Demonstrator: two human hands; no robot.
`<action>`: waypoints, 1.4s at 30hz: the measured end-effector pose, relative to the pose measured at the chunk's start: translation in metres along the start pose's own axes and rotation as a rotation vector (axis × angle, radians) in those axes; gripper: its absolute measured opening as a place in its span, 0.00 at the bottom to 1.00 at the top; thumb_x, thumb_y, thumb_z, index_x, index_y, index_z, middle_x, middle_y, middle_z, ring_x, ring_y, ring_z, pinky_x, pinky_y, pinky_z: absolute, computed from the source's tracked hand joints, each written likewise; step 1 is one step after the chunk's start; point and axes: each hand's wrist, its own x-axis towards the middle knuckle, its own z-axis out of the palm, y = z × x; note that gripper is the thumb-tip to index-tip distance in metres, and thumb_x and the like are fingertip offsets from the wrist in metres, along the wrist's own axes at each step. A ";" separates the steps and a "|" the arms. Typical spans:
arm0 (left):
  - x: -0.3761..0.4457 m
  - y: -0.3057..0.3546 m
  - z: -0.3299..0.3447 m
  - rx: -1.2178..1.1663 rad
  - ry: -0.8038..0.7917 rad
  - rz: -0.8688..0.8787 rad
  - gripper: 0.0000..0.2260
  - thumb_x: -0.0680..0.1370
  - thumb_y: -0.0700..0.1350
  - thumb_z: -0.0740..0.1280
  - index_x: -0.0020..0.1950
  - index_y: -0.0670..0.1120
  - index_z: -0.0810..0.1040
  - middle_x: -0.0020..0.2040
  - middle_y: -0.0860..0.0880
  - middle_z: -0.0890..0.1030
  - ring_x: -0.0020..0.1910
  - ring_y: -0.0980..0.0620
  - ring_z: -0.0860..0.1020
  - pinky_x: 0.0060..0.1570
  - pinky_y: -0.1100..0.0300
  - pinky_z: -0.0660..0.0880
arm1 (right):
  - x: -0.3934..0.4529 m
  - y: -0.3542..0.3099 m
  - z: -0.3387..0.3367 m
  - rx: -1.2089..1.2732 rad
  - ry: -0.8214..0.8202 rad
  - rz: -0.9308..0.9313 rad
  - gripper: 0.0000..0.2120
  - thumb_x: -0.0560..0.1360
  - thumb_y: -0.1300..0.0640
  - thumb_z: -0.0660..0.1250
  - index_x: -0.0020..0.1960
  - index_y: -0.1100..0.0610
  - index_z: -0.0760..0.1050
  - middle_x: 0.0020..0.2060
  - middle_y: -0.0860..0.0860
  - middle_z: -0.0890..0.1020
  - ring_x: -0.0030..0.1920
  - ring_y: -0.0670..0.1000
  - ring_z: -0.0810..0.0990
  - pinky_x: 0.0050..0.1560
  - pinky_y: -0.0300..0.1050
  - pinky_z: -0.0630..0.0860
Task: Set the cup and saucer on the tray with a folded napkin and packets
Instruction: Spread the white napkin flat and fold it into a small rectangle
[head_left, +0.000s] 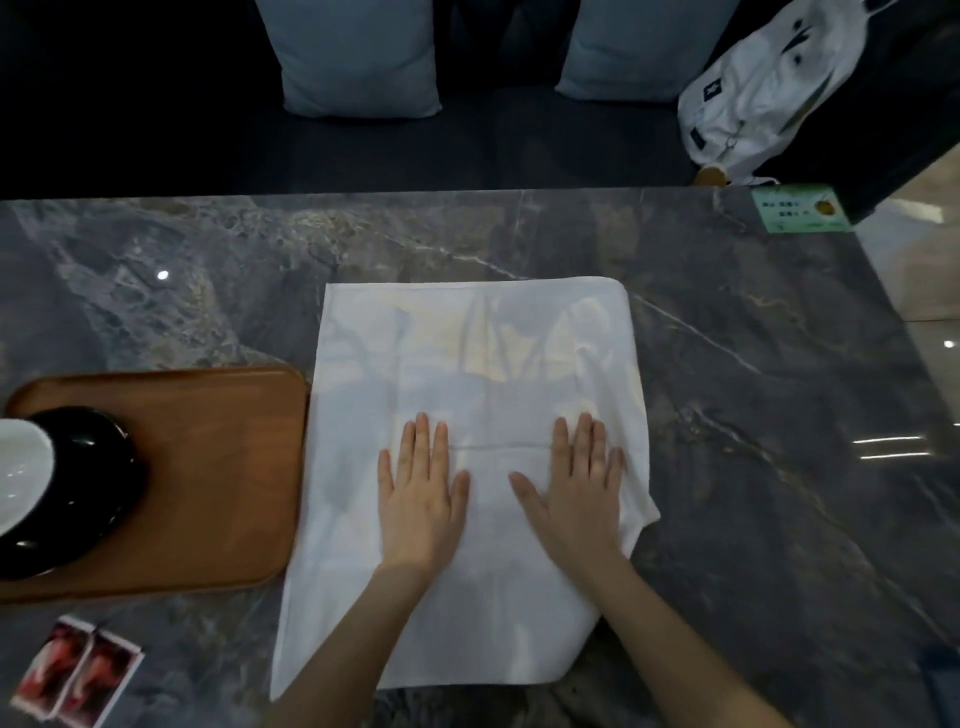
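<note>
A white cloth napkin (467, 374) lies spread on the grey marble table (753, 364), its far edge folded over. My left hand (422, 499) and my right hand (579, 493) both press flat on it, palms down, fingers apart, side by side near its middle. To the left sits a brown wooden tray (223, 467). On the tray's left end stands a black saucer (78, 493) with a white cup (21, 473), partly cut off by the frame edge. Two red and white packets (78, 670) lie on the table in front of the tray.
A green card (800, 208) lies at the table's far right corner. Beyond the far edge is a dark sofa with two pale blue cushions (358, 52) and a white bag (779, 88). The table's right edge runs diagonally past a pale floor.
</note>
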 end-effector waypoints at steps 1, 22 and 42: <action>-0.004 0.000 0.001 -0.001 0.007 0.002 0.26 0.78 0.55 0.48 0.72 0.43 0.62 0.72 0.42 0.65 0.74 0.47 0.55 0.66 0.48 0.49 | 0.000 0.002 -0.001 0.003 -0.015 -0.011 0.39 0.75 0.32 0.38 0.74 0.59 0.54 0.73 0.63 0.61 0.73 0.61 0.57 0.71 0.56 0.46; -0.088 0.021 0.015 -0.023 -0.074 0.216 0.25 0.75 0.50 0.53 0.69 0.40 0.67 0.69 0.43 0.71 0.69 0.48 0.63 0.65 0.49 0.54 | -0.071 0.045 -0.035 0.840 0.286 0.558 0.12 0.74 0.60 0.66 0.55 0.64 0.75 0.47 0.58 0.80 0.48 0.56 0.77 0.44 0.40 0.65; -0.090 0.013 0.014 -0.040 -0.093 0.237 0.25 0.76 0.51 0.52 0.70 0.43 0.65 0.70 0.44 0.70 0.68 0.46 0.69 0.67 0.47 0.63 | -0.057 0.058 -0.066 1.033 0.421 0.490 0.03 0.79 0.60 0.54 0.48 0.58 0.66 0.36 0.48 0.72 0.42 0.52 0.71 0.42 0.43 0.64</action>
